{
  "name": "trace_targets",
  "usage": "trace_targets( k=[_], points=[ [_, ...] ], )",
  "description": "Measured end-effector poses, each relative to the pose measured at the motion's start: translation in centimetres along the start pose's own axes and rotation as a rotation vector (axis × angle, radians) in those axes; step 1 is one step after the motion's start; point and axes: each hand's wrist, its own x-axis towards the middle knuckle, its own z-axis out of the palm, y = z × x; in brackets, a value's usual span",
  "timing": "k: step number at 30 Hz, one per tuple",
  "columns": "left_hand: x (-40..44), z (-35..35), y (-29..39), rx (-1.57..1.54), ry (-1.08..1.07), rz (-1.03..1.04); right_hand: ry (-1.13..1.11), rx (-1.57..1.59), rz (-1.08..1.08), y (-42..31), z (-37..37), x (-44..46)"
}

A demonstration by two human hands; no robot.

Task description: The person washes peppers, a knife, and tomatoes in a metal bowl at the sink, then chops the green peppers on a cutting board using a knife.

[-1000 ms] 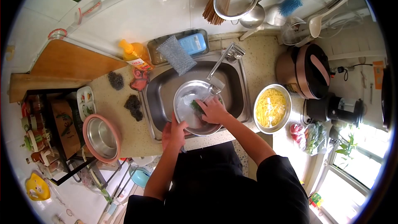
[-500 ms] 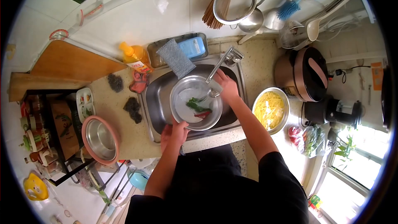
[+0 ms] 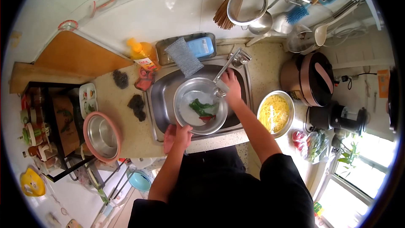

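A round metal bowl is over the sink, with green and red peppers lying in it. My left hand grips the bowl's near-left rim, thumb on top and fingers below. Beside the faucet, right of the bowl, is my right hand; its fingers are apart, pointing toward the faucet base, and hold nothing that I can see. The faucet's head hangs over the bowl's right edge. Whether water is running is hard to tell.
A bowl of yellow strips stands right of the sink, near a rice cooker. Left are a pink-rimmed basin and dark scrubbers. Behind the sink stand an orange bottle and a tray holding a blue pack.
My right hand has left the peppers in the bowl and moved up and right beside the faucet. The peppers now show uncovered. My left hand still grips the rim.
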Motion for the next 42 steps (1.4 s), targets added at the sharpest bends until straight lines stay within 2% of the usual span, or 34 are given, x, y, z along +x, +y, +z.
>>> trace_targets(
  k=[1, 3, 4, 5, 8, 11, 14, 20, 21, 24, 25, 29, 31, 34, 37, 40, 42],
  points=[
    [-2.1, 2.5, 2.2, 0.042, 0.076, -0.006, 0.084, -0.004, -0.116, 0.8, 0.7, -2.6],
    [-3.2, 3.5, 3.3, 0.083, 0.131, 0.018, 0.058, -0.062, -0.118, 0.5, 2.0, -7.4],
    [-3.0, 2.9, 2.8, 0.081, 0.111, 0.049, 0.195, 0.062, -0.257, 0.2, 2.2, -9.4],
    [-2.9, 2.4, 2.5, 0.073, 0.087, 0.064, 0.16, 0.17, -0.209, -0.9, 2.2, -11.2],
    [-2.5, 0.7, 1.6, 0.041, 0.012, 0.087, 0.046, 0.275, -0.299, -3.8, 3.5, -13.7],
    [-1.6, -1.5, 0.4, 0.057, -0.059, 0.117, -0.058, 0.144, -0.123, -7.3, 3.9, -13.7],
    [-2.1, -1.8, 0.7, 0.113, -0.079, 0.103, -0.059, -0.075, -0.077, -8.5, 5.1, -12.9],
    [-4.5, -0.2, 1.8, 0.205, -0.081, 0.035, -0.172, 0.055, 0.134, -9.1, 7.3, -10.7],
    [-4.9, 0.0, 1.9, 0.2, -0.083, 0.026, -0.277, 0.098, 0.157, -8.8, 7.0, -10.2],
    [-4.6, -0.4, 1.2, 0.113, -0.083, 0.045, -0.093, -0.11, -0.087, -7.5, 5.8, -10.1],
    [-4.4, -0.6, 1.3, 0.13, -0.086, 0.058, 0.061, -0.113, -0.207, -6.2, 7.1, -9.9],
    [-5.1, 0.3, 2.3, 0.173, -0.024, 0.119, -0.256, -0.221, -0.095, -3.9, 7.8, -10.3],
    [-4.8, -0.2, 1.9, 0.108, -0.045, 0.092, -0.452, -0.175, -0.022, -5.7, 3.0, -9.5],
    [-5.3, 0.3, 1.8, 0.029, -0.066, 0.091, -0.464, -0.205, -0.02, -7.4, 0.6, -9.6],
    [-5.6, 0.7, 2.2, 0.022, -0.077, 0.085, -0.344, -0.205, 0.014, -7.2, 2.8, -9.8],
    [-5.0, 0.1, 1.8, 0.033, -0.096, 0.079, -0.264, -0.138, -0.033, -6.3, 4.6, -9.9],
    [-4.9, -0.1, 1.5, 0.029, -0.099, 0.076, -0.204, -0.127, -0.154, -5.8, 4.7, -10.0]
  ],
)
